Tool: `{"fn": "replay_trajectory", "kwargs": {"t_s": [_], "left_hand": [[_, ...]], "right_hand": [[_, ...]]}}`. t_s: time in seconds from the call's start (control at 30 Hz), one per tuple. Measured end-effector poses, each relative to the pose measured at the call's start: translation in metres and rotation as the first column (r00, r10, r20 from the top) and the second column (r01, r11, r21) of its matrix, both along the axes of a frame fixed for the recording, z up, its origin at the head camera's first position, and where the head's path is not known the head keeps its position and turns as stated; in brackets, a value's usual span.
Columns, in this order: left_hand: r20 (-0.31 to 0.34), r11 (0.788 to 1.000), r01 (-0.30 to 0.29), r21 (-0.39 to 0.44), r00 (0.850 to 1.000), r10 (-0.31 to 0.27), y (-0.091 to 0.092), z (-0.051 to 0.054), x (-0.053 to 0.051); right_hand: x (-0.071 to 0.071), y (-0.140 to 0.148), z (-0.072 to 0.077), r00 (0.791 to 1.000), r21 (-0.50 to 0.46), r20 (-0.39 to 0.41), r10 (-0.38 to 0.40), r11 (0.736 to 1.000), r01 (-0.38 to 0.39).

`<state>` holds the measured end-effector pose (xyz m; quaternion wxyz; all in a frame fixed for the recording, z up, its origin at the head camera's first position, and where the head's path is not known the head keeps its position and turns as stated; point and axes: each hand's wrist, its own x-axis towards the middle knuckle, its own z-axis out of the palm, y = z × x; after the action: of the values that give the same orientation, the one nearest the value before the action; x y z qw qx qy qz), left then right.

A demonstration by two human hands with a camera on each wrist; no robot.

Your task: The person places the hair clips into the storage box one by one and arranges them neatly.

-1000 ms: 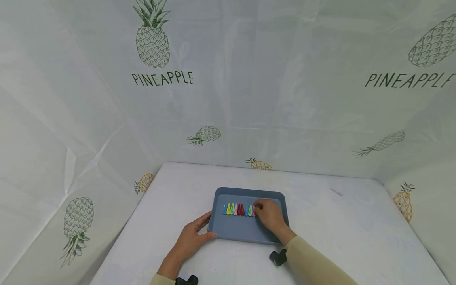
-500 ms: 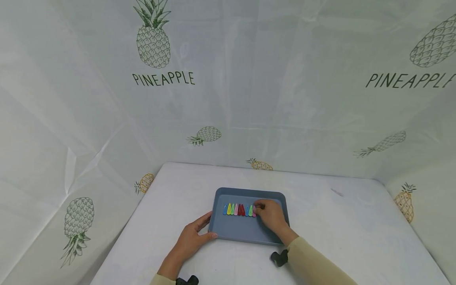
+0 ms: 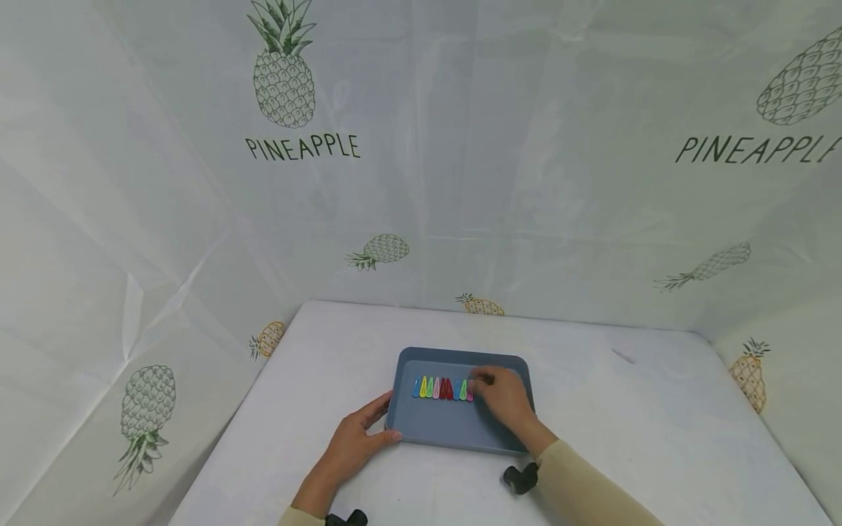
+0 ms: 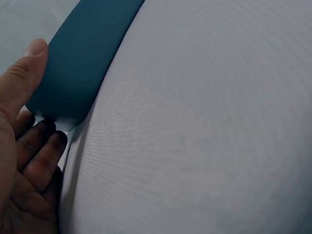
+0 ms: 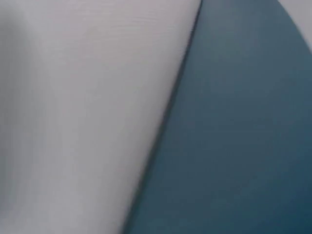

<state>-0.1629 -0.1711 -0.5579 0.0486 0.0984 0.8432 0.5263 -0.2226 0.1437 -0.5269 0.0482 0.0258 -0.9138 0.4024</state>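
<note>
In the head view, a blue-grey tray (image 3: 434,427) lies on the white table. Inside it, snap hair clips form a side-by-side row: blue, yellow (image 3: 424,387), green, light pink, red (image 3: 445,389), blue, green and, last on the right, a pink hair clip (image 3: 470,397). My right hand (image 3: 505,398) reaches over the tray's right half, its bent thumb and index finger pinching the upper end of that pink clip and partly covering it. My left hand (image 3: 353,442) rests at the tray's near left corner; the left wrist view shows the thumb (image 4: 29,73) against the tray wall.
White table surface (image 3: 625,424) surrounds the tray. A pineapple-print sheet (image 3: 460,183) hangs behind and at both sides. Black wrist-worn devices (image 3: 520,478) sit under both wrists. The right wrist view shows only blurred tray wall (image 5: 234,126) and white tabletop.
My right hand shifts very slightly right at the end of the row, its fingers still at the pink clip. The left hand, tray and other clips stay in place.
</note>
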Motion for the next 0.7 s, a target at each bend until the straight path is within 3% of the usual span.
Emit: {"fn": "replay_trajectory", "kwargs": {"t_s": [0.4,0.7], "left_hand": [[0.007,1.000,-0.002,0.004,1.000,0.002,0.000,0.001,0.001],[0.001,1.000,-0.008,-0.001,1.000,0.008,0.001,-0.001,0.000]], "right_hand": [[0.004,0.023,0.025,0.995,-0.040,-0.092,0.030,0.999,-0.034],[0.006,0.060,0.026,0.995,-0.086,-0.104,0.011,0.996,-0.020]]}}
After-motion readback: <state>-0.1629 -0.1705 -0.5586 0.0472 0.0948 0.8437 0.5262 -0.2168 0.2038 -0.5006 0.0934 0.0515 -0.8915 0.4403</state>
